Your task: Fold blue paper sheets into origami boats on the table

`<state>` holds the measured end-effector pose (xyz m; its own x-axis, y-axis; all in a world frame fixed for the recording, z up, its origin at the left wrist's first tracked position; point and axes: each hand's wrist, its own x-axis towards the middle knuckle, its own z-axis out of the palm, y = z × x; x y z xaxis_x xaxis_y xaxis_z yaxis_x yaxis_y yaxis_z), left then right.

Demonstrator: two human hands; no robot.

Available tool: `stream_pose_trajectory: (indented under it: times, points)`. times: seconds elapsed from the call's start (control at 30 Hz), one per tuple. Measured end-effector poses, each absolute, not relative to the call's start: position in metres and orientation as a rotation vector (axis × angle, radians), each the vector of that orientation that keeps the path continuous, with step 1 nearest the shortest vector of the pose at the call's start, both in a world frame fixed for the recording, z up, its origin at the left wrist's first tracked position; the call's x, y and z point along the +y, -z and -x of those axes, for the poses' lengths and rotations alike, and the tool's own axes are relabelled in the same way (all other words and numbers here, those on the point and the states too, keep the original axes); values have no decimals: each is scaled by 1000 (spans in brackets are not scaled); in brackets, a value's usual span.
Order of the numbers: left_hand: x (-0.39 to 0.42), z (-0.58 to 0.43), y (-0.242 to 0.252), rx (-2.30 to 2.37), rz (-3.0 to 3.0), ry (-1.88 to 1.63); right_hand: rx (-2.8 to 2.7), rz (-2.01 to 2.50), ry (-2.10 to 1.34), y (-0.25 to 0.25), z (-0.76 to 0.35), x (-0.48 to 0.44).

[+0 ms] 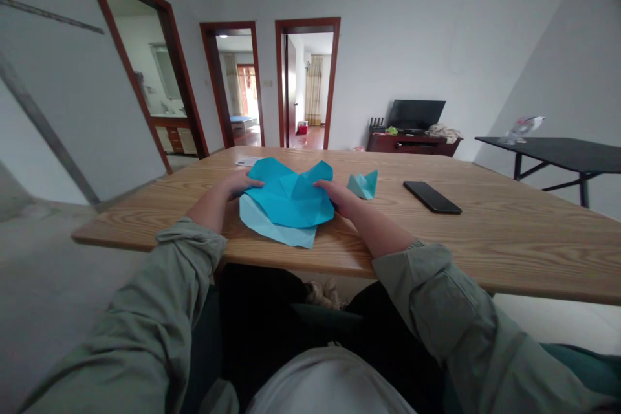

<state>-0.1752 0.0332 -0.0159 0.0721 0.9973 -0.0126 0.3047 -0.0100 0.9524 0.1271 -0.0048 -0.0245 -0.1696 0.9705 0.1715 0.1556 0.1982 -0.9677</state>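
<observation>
blue paper (286, 202) lay creased on the worktop (485, 239). left hand (237, 184) and right hand (342, 199) gripped its sides, fingers closed on it.

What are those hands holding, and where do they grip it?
A part-folded blue paper: the left hand grips its upper left edge, the right hand its right edge.

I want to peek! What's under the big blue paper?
The wooden table lies under the blue paper. The left hand and right hand hold its sides. Anything flat beneath it is hidden.
</observation>
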Motion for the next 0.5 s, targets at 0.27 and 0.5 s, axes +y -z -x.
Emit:
stream_pose_trajectory:
  times: [0.27, 0.5]
  points:
    - [28, 169, 14, 1175, -1325, -1236, -1501, 1249, -679, 11, -141, -10]
    - [15, 153, 6, 822, -1227, -1208, -1267, 976, -692, -3, -149, -11]
